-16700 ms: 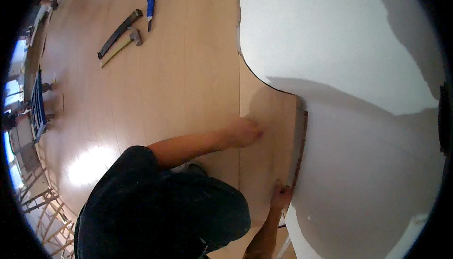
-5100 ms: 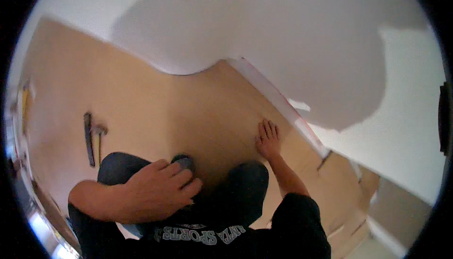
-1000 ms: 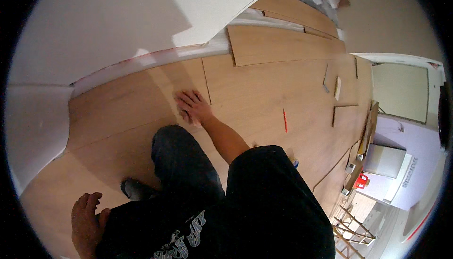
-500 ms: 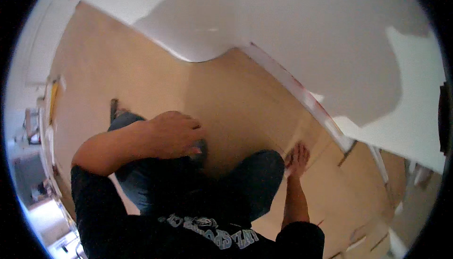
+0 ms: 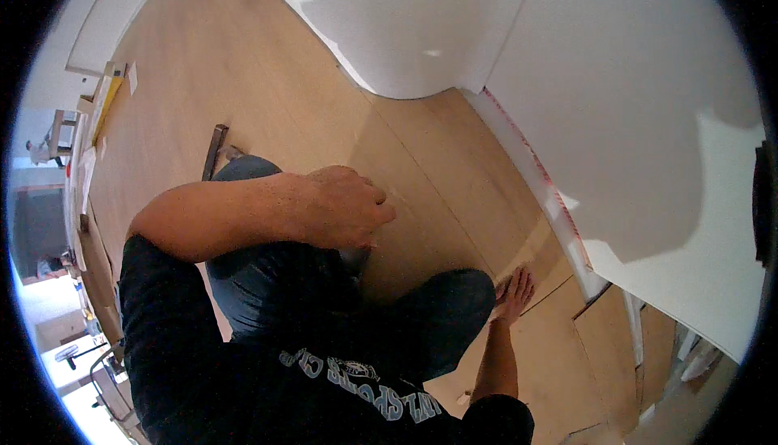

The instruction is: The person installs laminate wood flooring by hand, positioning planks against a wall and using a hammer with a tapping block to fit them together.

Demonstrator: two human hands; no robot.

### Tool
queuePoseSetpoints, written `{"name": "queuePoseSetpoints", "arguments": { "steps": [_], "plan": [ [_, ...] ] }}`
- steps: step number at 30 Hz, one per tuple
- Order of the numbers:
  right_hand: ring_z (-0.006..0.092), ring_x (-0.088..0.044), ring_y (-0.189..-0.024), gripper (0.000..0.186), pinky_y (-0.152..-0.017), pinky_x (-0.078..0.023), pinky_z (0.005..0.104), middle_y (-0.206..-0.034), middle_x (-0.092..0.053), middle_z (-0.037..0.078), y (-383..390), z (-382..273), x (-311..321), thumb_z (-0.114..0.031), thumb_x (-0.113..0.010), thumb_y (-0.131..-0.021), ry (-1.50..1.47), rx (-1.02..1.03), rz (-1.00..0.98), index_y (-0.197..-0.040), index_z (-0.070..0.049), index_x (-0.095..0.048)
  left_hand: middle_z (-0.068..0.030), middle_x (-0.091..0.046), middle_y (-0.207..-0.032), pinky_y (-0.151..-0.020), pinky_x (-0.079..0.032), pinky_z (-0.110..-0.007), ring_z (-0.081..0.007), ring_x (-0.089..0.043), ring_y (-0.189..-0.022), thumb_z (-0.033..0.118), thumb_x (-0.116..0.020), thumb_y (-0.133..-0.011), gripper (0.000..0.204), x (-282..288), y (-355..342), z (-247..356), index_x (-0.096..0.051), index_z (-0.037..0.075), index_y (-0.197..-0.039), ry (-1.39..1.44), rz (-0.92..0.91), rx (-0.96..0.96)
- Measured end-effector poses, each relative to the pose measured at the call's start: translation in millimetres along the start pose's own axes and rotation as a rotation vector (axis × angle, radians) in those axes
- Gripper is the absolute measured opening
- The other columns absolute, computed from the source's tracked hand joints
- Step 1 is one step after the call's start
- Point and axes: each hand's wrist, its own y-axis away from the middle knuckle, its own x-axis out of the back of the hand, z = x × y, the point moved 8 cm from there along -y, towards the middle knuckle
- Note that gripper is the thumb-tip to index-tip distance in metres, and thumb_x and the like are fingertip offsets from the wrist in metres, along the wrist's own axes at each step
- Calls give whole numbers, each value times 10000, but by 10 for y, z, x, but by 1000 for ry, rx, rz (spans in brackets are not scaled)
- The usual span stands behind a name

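I am low over a wood-look plank floor, knees bent. My left hand hangs in front of my left knee with its fingers curled under; whatever they may hold is hidden. Against the floor beside my right knee, my right hand lies with its fingers spread, close to a plank seam. A dark flat bar lies just past my left knee. Along the wall foot to the right runs a white strip with a red-marked upper edge.
A white wall with a rounded corner borders the floor ahead and right. Cut plank ends meet a gap near the right opening. Far left are a yellow level-like bar, a small stand and stacked boards.
The view has shifted, showing more floor and the seams more sharply. My left hand has moved slightly right and up. My right hand stays on the floor beside my knee.
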Motion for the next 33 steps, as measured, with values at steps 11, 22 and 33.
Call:
{"name": "queuePoseSetpoints", "arguments": {
  "steps": [11, 22, 33],
  "plan": [
    [396, -425, -1419, 632, -1199, -304, 540, -1586, -429, 166, 275, 542, -5, -200, -658, -893, -63, 40, 131, -1492, -90, -486, -190, -684, -1165, -988, -512, -480, -393, -653, -1130, 368, -634, -969, 438, 211, 377, 525, -612, 63, -1282, 60, 192, 18],
    [394, -300, -1494, 608, -1245, -194, 534, -1615, -359, 191, 1669, 842, 18, -298, -538, -997, -102, -791, 90, -1539, -55, -411, -169, -694, -1060, -866, -552, -436, -327, -682, -954, 225, -740, -904, 378, 170, 377, 427, -642, 30, -1213, 224, 184, 268],
    [367, -366, -1463, 502, -1219, -267, 496, -1588, -417, 157, 2261, 1132, -885, -140, -540, -1000, -352, -799, 446, -1494, -63, -491, -171, -675, -1198, -962, -514, -481, -344, -658, -1100, 387, -634, -994, 469, 62, -101, 396, -601, 44, -1313, 65, 23, 185]
  ]
}}
